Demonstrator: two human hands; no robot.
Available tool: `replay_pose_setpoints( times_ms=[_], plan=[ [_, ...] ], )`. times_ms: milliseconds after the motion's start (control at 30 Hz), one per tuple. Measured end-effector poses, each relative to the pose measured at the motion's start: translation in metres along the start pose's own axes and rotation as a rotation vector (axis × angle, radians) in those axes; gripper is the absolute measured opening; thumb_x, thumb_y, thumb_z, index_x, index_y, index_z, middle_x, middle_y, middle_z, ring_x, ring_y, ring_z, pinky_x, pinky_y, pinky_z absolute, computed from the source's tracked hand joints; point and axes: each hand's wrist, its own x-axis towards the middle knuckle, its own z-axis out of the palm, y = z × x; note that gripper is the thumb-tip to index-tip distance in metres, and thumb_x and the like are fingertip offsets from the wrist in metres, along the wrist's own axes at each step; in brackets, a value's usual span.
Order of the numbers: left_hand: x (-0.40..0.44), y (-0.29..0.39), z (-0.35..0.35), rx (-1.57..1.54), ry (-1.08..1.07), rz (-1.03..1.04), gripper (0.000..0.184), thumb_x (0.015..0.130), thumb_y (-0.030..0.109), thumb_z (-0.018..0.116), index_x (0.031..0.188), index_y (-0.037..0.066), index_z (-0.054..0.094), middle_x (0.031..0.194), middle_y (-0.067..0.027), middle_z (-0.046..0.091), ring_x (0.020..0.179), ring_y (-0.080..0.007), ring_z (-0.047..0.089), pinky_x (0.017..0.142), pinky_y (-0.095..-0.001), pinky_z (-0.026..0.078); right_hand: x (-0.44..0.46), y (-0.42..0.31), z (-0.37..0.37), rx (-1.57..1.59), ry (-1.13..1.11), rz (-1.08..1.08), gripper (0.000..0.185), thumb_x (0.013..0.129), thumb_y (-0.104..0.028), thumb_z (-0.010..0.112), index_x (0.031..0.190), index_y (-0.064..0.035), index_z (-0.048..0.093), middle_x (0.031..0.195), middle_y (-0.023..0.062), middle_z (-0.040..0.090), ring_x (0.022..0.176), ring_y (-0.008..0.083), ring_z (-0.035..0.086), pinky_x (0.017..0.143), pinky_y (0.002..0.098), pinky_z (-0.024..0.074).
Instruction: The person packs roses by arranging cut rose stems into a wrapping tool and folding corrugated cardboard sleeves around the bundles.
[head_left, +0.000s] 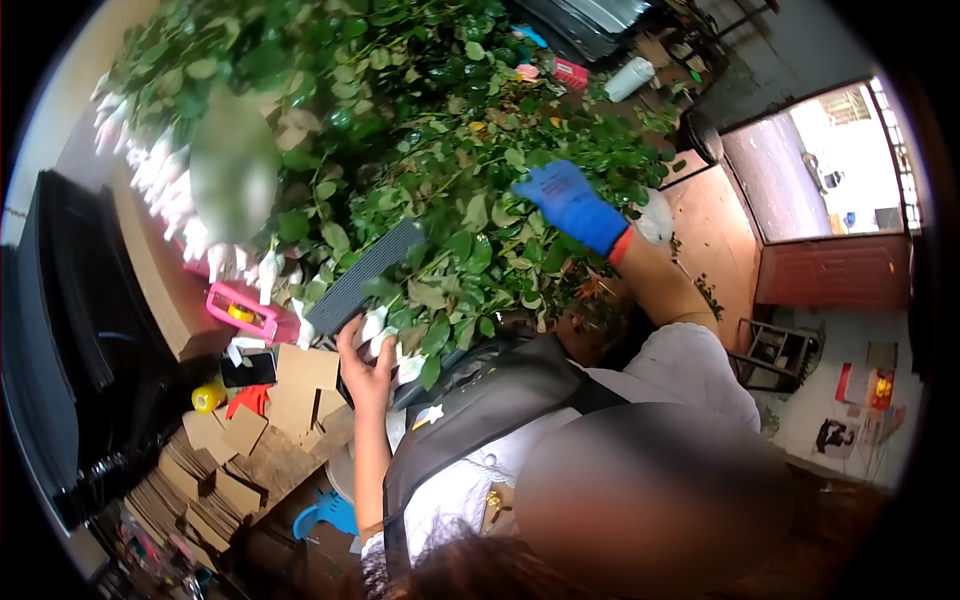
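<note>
While right hand (572, 204) touches leaves (478, 250), left hand (366, 366) holds white bud (374, 323)

The left hand (368, 372) is bare, its fingers at the lower end of a dark ridged strip (368, 276), right by a white-covered bud (374, 323). The right hand (570, 205), in a blue glove, reaches over leafy green stems (470, 215). Near the pink holder (242, 312) lie a phone (248, 369), yellow tape (208, 398) and cardboard pieces (300, 385).
</note>
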Motion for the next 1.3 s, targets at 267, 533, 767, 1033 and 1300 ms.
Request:
replay_pose_setpoints(
  times_ms=[267,533,767,1033,1300],
  plan=[
    [0.006,0.029,-0.003,0.398,-0.038,0.139,0.043,0.084,0.011,0.077,0.126,0.010,0.064,0.125,-0.0137,0.053,0.110,-0.0306,0.060,0.091,-0.0383,0.053,-0.003,0.012,0.086,0.581,0.199,-0.052,0.044,0.089,-0.020,0.063,0.132,-0.0198,0.060,0.131,0.0125,0.061,0.115,0.0316,0.061,0.101,0.0446,0.0477],
    [0.010,0.031,-0.004,0.302,-0.081,0.124,0.048,0.086,0.010,0.077,0.131,0.006,0.059,0.124,-0.0110,0.059,0.085,-0.0176,0.061,0.070,-0.0286,0.055,0.095,-0.002,-0.055,0.507,0.280,-0.146,0.033,0.092,-0.032,0.055,0.117,-0.0142,0.065,0.096,0.0109,0.070,0.092,0.0343,0.068,0.083,0.0491,0.0532],
    [0.008,0.033,-0.005,0.308,-0.087,0.024,0.051,0.085,0.010,0.077,0.132,0.007,0.058,0.125,-0.0109,0.059,0.090,-0.0196,0.061,0.073,-0.0295,0.055,0.270,-0.087,0.068,-0.075,0.189,-0.282,0.026,0.095,-0.018,0.053,0.116,-0.0207,0.068,0.107,0.0071,0.069,0.097,0.0257,0.067,0.090,0.0435,0.0456],
    [0.008,0.028,-0.005,0.237,-0.077,-0.029,0.053,0.083,0.011,0.080,0.131,0.006,0.059,0.125,-0.0128,0.060,0.099,-0.0243,0.063,0.081,-0.0323,0.054,0.205,-0.009,-0.009,0.230,0.423,-0.320,0.016,0.084,-0.008,0.056,0.097,-0.0129,0.066,0.090,0.0113,0.068,0.087,0.0332,0.069,0.072,0.0449,0.0542],
    [0.010,0.030,-0.005,0.259,-0.048,0.064,0.050,0.083,0.012,0.077,0.129,0.006,0.060,0.122,-0.0148,0.061,0.104,-0.0291,0.063,0.086,-0.0357,0.053,0.112,0.101,-0.060,0.120,0.832,-0.223,0.044,0.074,0.002,0.061,0.113,-0.0167,0.069,0.104,0.0089,0.067,0.092,0.0338,0.063,0.079,0.0446,0.0507]
  ],
)
